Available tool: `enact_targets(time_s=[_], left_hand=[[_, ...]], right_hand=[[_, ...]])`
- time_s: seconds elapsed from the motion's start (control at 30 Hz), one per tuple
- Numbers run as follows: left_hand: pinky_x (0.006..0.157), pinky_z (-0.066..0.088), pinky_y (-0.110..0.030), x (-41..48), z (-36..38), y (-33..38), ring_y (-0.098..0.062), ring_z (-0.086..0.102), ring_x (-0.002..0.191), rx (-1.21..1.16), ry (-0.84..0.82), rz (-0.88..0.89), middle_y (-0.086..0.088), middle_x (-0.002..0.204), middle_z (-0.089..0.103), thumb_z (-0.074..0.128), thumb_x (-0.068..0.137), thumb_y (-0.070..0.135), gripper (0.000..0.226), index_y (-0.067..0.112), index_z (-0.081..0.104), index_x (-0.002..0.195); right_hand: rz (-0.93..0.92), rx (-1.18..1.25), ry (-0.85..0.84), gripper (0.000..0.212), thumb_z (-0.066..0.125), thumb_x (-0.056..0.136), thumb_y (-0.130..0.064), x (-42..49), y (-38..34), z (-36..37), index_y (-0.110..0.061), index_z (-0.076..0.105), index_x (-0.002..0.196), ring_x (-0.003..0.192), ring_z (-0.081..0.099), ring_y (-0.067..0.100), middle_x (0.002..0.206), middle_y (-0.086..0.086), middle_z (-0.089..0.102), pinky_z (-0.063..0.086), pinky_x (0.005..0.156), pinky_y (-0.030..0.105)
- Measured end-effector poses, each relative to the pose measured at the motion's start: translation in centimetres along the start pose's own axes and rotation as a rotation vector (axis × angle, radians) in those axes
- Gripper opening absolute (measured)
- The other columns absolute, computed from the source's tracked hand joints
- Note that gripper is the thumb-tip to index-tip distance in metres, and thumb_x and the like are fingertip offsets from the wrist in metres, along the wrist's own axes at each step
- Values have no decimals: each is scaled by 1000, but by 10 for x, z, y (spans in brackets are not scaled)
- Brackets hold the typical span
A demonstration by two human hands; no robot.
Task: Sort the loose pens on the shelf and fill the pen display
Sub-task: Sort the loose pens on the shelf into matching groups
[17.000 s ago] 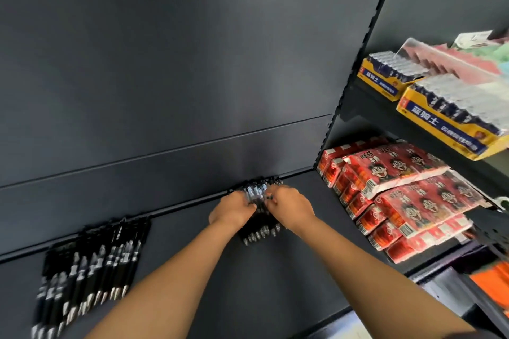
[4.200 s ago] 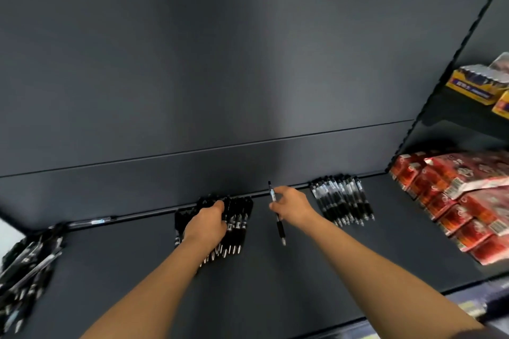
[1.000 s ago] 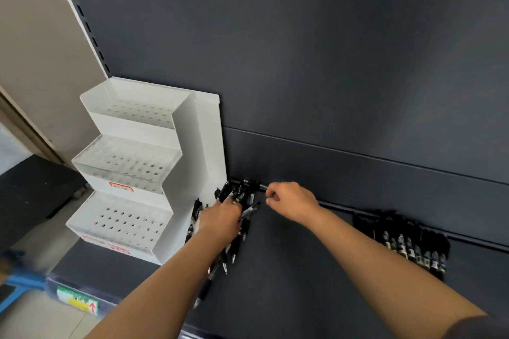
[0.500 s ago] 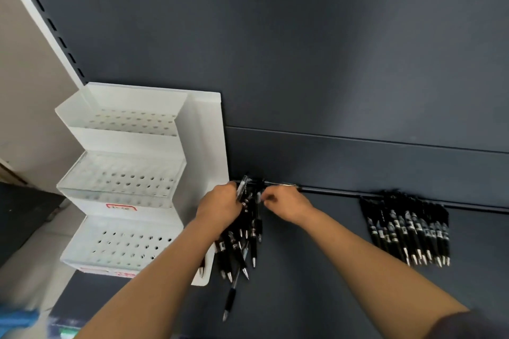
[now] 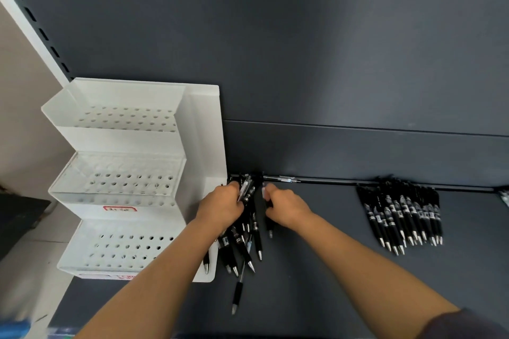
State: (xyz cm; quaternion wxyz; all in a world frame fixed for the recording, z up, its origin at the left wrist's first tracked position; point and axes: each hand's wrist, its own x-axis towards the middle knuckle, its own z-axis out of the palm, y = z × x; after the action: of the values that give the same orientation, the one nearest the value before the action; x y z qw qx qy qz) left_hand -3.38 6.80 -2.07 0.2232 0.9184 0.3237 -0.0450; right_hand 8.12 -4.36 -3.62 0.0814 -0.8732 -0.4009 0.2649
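A white three-tier pen display (image 5: pixel 118 181) with rows of holes stands at the left end of the dark shelf (image 5: pixel 316 283); no pens are in it. Right beside it lies a loose heap of black pens (image 5: pixel 242 245), tips pointing toward me. My left hand (image 5: pixel 220 208) rests on the heap's top with a pen or two in its fingers. My right hand (image 5: pixel 286 208) grips a black pen at the heap's right side. A neat row of black pens (image 5: pixel 402 215) lies further right. One single pen (image 5: pixel 283 179) lies along the back groove.
The dark back panel (image 5: pixel 303 49) rises straight behind the shelf. A beige wall and a floor show to the left, past the perforated upright (image 5: pixel 30 14). Another item peeks in at the far right edge (image 5: pixel 505 197).
The view has swung left from the sorted rows to the display. Within the last second both hands closed in on the loose heap, and several pens slid toward me.
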Motion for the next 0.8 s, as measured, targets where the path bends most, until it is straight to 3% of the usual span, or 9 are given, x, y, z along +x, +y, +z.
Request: enact_targets(time_s=[0.13, 0.27, 0.4, 0.53, 0.7, 0.8], left_hand=[[65, 43, -32, 0, 2, 10, -28, 55, 82, 11, -16, 22, -6, 88, 57, 48, 89, 16, 7, 14, 41, 87], [68, 45, -33, -2, 0, 17, -31, 58, 88, 16, -9, 9, -10, 92, 60, 49, 88, 15, 7, 15, 42, 87], [70, 45, -35, -8, 1, 16, -33, 58, 88, 14, 25, -32, -12, 94, 61, 48, 87, 15, 8, 14, 40, 86], [69, 42, -33, -16, 8, 20, -32, 58, 91, 23, 26, -61, -12, 97, 61, 49, 88, 17, 10, 11, 48, 96], [72, 47, -36, -17, 11, 20, -32, 59, 90, 35, 46, -74, -12, 98, 62, 49, 88, 20, 18, 9, 51, 103], [70, 46, -34, -11, 10, 20, -32, 59, 92, 58, 54, -73, -11, 99, 62, 49, 89, 20, 19, 10, 52, 104]], right_hand=[[-28, -107, -46, 29, 49, 92, -30, -8, 1, 2, -21, 50, 120, 112, 54, 34, 120, 12, 52, 46, 87, 37], [57, -121, 23, 47, 50, 90, -48, -11, -7, 2, -15, 50, 123, 113, 56, 33, 122, 11, 57, 45, 82, 35], [113, -52, 23, 39, 53, 87, -40, -12, -13, 2, -15, 59, 116, 108, 60, 30, 118, 8, 61, 42, 75, 30], [134, -58, 14, 38, 56, 85, -40, -11, -15, 1, -16, 61, 113, 106, 61, 27, 115, 6, 63, 44, 75, 30], [107, -36, -10, 28, 56, 84, -27, -8, -25, 3, -14, 61, 109, 104, 62, 27, 112, 6, 63, 48, 74, 30], [128, 57, -121, 13, 57, 81, -26, -7, -22, -4, -15, 61, 87, 79, 67, 19, 89, 2, 67, 53, 72, 26]])
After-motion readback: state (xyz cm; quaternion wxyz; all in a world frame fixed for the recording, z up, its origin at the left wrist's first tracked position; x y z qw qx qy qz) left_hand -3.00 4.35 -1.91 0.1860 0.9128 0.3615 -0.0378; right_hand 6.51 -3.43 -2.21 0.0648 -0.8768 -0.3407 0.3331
